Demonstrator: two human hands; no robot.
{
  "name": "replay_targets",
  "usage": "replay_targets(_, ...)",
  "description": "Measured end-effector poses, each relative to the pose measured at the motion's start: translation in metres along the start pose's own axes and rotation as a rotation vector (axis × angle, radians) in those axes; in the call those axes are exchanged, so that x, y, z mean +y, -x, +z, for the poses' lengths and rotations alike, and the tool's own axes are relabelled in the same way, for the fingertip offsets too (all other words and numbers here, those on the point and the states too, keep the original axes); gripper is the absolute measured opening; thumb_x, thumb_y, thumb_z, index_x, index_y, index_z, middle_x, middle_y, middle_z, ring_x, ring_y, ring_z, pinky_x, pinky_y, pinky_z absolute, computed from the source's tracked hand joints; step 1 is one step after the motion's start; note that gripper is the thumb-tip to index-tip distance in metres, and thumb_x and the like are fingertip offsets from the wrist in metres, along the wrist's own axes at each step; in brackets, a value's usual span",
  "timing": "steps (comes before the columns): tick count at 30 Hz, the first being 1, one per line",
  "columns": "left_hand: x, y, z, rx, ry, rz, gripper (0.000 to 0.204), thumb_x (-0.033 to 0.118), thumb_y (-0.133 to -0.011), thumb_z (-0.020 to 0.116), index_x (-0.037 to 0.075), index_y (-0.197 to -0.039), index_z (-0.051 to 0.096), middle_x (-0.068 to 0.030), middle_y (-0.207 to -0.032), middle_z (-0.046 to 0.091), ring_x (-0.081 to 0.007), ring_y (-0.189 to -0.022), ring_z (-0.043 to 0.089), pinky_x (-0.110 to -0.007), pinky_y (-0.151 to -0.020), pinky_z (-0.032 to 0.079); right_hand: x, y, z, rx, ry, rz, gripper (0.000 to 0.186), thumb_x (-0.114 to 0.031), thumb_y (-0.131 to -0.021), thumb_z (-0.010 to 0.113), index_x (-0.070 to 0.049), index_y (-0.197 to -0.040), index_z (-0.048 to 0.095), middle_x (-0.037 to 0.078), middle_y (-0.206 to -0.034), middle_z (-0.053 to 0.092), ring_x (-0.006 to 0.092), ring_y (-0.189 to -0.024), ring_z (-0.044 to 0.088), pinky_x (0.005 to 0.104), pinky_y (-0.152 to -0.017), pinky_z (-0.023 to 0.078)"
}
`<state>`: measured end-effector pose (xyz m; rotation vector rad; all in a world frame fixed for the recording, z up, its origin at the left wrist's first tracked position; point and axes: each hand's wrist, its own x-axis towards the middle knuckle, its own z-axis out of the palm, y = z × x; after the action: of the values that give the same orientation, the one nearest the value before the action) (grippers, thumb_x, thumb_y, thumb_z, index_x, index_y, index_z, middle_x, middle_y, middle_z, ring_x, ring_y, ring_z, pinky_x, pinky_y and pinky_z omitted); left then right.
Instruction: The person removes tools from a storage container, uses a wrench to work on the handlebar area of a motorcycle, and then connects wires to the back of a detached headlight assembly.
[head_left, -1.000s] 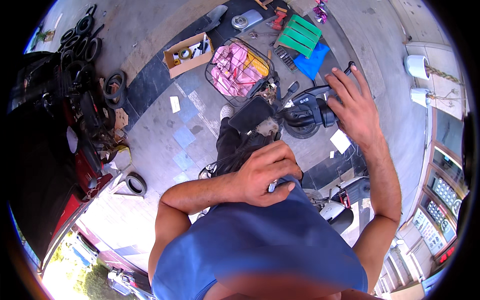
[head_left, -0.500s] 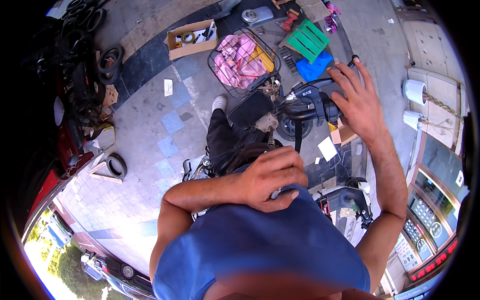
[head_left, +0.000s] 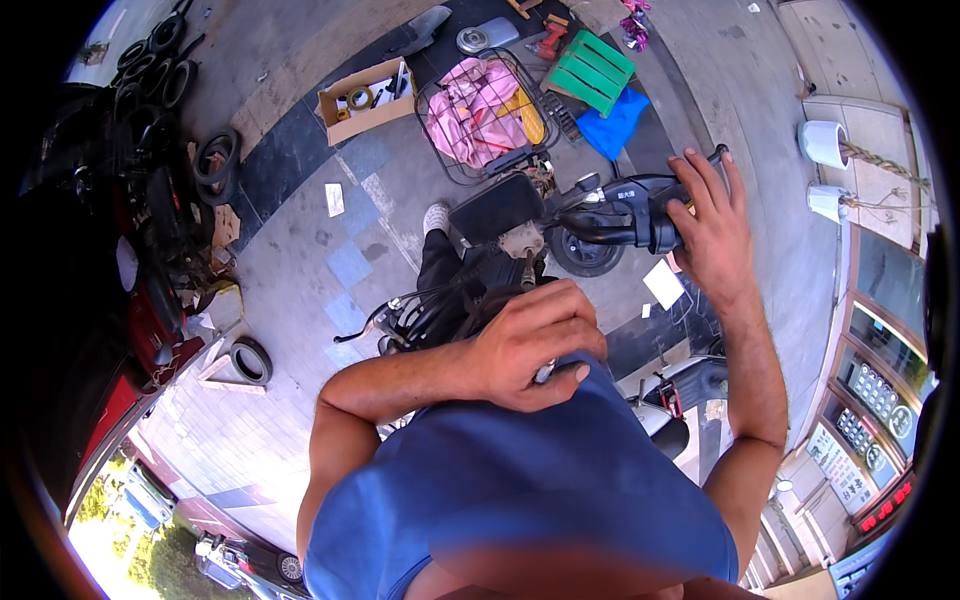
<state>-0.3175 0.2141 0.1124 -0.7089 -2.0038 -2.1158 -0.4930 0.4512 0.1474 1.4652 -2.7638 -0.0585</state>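
Note:
My right hand (head_left: 715, 235) is on the right grip of an electric bike's handlebar (head_left: 610, 215), its fingers reaching over the brake lever (head_left: 719, 155). Close to my chest, my left hand (head_left: 545, 345) is curled round a small silvery piece (head_left: 545, 371); most of it is hidden, so its kind is unclear. A black rectangular panel (head_left: 497, 209) sits at the middle of the handlebar. Beyond it is a wire basket (head_left: 429, 140) holding pink cloth (head_left: 470, 112). The other brake lever (head_left: 358, 331) sticks out to the left, with no hand on it.
An open cardboard box (head_left: 372, 126) with tape rolls stands beyond the basket. A green slatted stool (head_left: 592, 72) and a blue bag (head_left: 615, 125) lie ahead. Loose tyres (head_left: 215, 165) are at the left, white planters (head_left: 823, 145) at the right. Another two-wheeler (head_left: 672, 395) stands close on my right.
The left brake lever and cables have come out from behind my left arm. My right hand stays on the grip, slightly lower in view. The surroundings have shifted a little; my left hand remains closed.

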Motion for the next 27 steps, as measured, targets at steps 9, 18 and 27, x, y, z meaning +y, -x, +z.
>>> replay_targets(9, 0.001, -0.023, 0.018, -0.210, 0.027, -0.003, 0.021, 0.004, -0.079, 0.069, 0.001, -0.100, 0.066, -0.0142, -0.097, 0.057, -0.0345, -0.090, 0.062, -0.044, -0.080, 0.054, -0.047, 0.135, 0.035, 0.017, 0.001, 0.540, 0.043, -0.001, -0.048, 0.076, -0.007, -0.088, 0.064, 0.014, -0.148, 0.052, 0.0340, -0.147, 0.040, 0.0616, -0.124, 0.022)
replay_targets(18, -0.004, -0.032, 0.030, -0.417, 0.179, 0.057, 0.027, 0.006, -0.073, 0.071, 0.004, -0.099, 0.065, -0.0104, -0.097, 0.058, -0.0315, -0.089, 0.058, -0.043, -0.077, 0.048, -0.127, 0.200, 0.076, 0.131, -0.047, 0.928, 0.039, -0.002, -0.046, 0.075, -0.005, -0.084, 0.064, 0.017, -0.143, 0.054, 0.0374, -0.143, 0.043, 0.0622, -0.123, 0.021)
replay_targets(27, -0.004, -0.024, 0.045, -0.480, 0.162, 0.077, 0.024, 0.008, -0.078, 0.070, 0.000, -0.101, 0.067, -0.0128, -0.095, 0.059, -0.0347, -0.088, 0.061, -0.047, -0.077, 0.051, -0.140, 0.201, 0.081, 0.178, -0.053, 0.967, 0.034, 0.000, -0.049, 0.070, -0.003, -0.082, 0.062, 0.018, -0.141, 0.055, 0.0385, -0.143, 0.043, 0.0618, -0.123, 0.022)
